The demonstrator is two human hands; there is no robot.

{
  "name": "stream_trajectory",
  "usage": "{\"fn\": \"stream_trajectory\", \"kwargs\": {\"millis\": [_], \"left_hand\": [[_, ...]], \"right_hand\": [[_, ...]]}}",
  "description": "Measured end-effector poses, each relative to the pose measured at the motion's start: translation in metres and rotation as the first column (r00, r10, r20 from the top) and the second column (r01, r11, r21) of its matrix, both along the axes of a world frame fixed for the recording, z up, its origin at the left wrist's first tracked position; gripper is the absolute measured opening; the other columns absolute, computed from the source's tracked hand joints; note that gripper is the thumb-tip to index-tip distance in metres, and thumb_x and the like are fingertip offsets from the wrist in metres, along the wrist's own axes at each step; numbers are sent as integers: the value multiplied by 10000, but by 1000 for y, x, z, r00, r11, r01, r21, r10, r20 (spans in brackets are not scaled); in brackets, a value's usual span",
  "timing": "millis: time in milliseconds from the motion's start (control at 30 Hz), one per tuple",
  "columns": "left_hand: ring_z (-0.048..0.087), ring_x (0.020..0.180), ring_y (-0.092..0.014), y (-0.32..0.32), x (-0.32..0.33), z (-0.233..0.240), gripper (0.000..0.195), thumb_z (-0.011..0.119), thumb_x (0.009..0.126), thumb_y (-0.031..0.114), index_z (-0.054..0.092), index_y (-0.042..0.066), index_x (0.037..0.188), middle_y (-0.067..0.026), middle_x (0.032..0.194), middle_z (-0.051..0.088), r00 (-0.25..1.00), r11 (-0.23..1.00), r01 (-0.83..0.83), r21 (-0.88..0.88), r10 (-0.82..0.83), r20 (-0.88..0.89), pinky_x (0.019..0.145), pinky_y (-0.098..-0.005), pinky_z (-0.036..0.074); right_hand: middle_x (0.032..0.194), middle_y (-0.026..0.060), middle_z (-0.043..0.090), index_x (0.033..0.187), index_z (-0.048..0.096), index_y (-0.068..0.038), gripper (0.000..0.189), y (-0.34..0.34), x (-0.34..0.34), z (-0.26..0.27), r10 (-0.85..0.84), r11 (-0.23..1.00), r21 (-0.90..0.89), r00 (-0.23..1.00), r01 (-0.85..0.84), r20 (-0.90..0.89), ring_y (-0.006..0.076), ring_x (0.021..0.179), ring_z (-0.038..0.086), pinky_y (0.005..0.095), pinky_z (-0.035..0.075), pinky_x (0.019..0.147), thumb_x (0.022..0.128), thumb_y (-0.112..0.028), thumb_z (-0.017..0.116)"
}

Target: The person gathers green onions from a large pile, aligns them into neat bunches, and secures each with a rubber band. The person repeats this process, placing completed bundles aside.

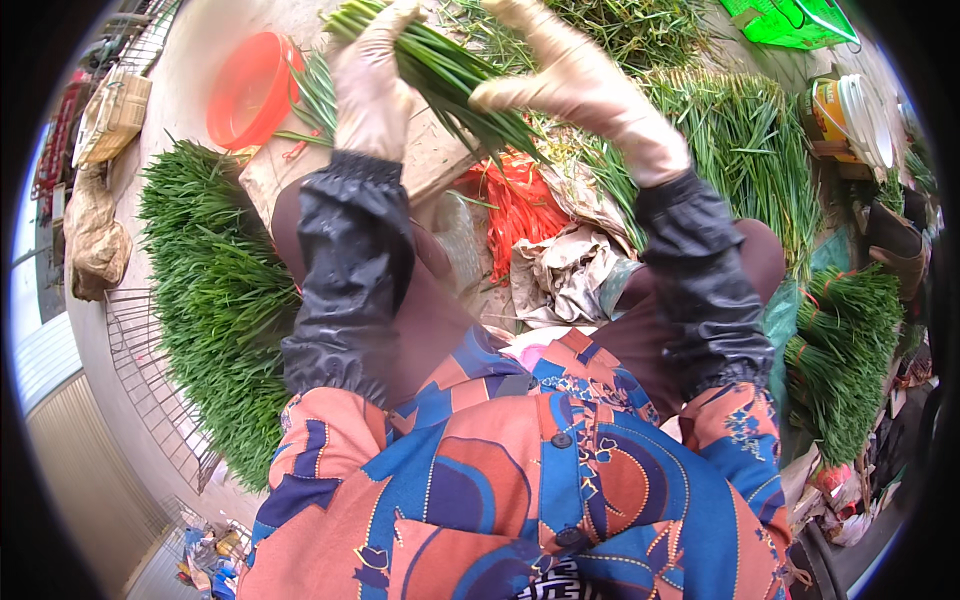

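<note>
A bunch of green chives, probably garlic chives, lies slanted in my left hand, which wears a pale glove. Its pale cut stems point to the upper left, and the leaf tips hang toward the lower right. My right hand, gloved too, is spread wide beside the bunch, its thumb over or against the leaves; contact is unclear. The fingertips of both hands run up to the picture's top edge. Below the bunch is a low wooden board, with more loose chives on its far left part.
Stacked chive bunches fill a wire rack at left. A red plastic basin stands beyond the board. Red plastic ties lie between my legs. Loose chives and tied bunches flank my right side, near a bucket.
</note>
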State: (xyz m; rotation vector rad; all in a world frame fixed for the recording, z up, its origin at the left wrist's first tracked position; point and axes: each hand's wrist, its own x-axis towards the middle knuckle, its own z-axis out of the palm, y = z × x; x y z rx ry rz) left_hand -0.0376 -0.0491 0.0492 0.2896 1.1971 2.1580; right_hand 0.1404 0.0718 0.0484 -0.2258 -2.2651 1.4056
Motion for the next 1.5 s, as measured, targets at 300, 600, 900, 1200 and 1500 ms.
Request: {"fn": "stream_trajectory", "kwargs": {"millis": [300,600,900,1200,1500], "left_hand": [[653,758,-195,6,65,3,57,695,954,133,654,102,979,-33,849,674,829,955,246,169,-297,475,698,-358,567],[645,1151,-237,0,18,14,476,748,933,207,593,4,1335,-104,1203,682,865,850,500,163,-482,-137,1032,-394,519],[700,1051,-301,-12,-8,-6,251,735,904,126,678,16,1122,-145,1028,725,945,936,297,191,-317,82,992,-481,576],[683,1076,-315,-11,-12,-13,250,679,902,128,661,20,1127,-170,1078,716,934,871,326,368,-358,19,1145,-540,442],[656,1058,-265,-19,-13,-3,160,675,860,152,631,53,978,-100,980,679,949,844,300,445,-312,-48,1167,-507,417]], "right_hand": [[982,125,742,1249,687,-185,522,-43,-20,-59,-396,912,166,912,375,112,297,954,722,383,565,859,745,-165,821],[944,108,736,1198,635,10,421,10,-8,-4,473,543,-770,880,-334,-48,185,831,720,321,588,813,845,-146,804],[1079,12,711,1243,681,-12,366,6,-14,-4,428,625,-725,904,-289,9,83,964,643,263,531,870,954,-225,749],[1002,8,739,1140,733,-3,295,28,-26,-15,507,605,-728,861,-321,42,97,887,663,268,533,816,1006,-261,681],[1084,49,722,1251,687,-17,369,22,16,45,132,903,-413,991,-116,11,129,1019,649,295,527,912,925,-155,789]]}}
